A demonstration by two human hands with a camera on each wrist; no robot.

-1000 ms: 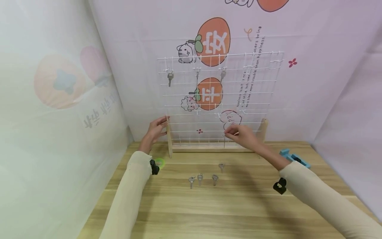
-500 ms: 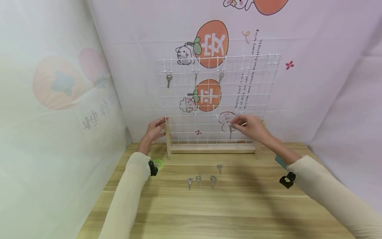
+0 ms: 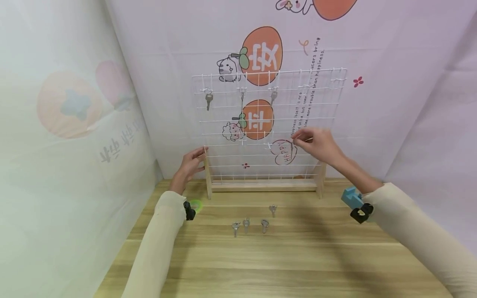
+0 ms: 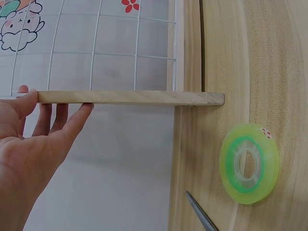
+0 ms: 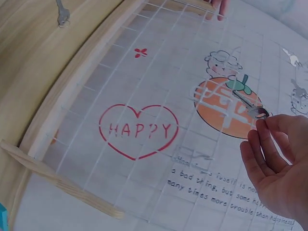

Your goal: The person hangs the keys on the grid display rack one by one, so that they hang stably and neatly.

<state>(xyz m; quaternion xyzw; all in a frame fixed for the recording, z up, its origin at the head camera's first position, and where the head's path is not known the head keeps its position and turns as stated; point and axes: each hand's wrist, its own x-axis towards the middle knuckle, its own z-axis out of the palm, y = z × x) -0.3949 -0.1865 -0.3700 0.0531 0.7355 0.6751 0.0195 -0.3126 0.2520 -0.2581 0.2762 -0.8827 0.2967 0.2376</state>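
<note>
The right hand (image 3: 318, 145) has raised its pinched, unhung silver metal key (image 5: 256, 111) before the wood-framed white wire rack (image 3: 261, 187) the left hand (image 3: 190, 164) grips

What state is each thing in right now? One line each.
Left hand: holding wooden stand at its left end
Right hand: pinching held key
Held key: off the table, gripped at its head
Wire grid: standing in wooden stand
Hanging keys: three, high on wire grid
Loose keys: four, lying on table
Tape roll: lying flat on table
Pointed metal tool: on table, partly out of view
Blue object: on table, partly hidden
</note>
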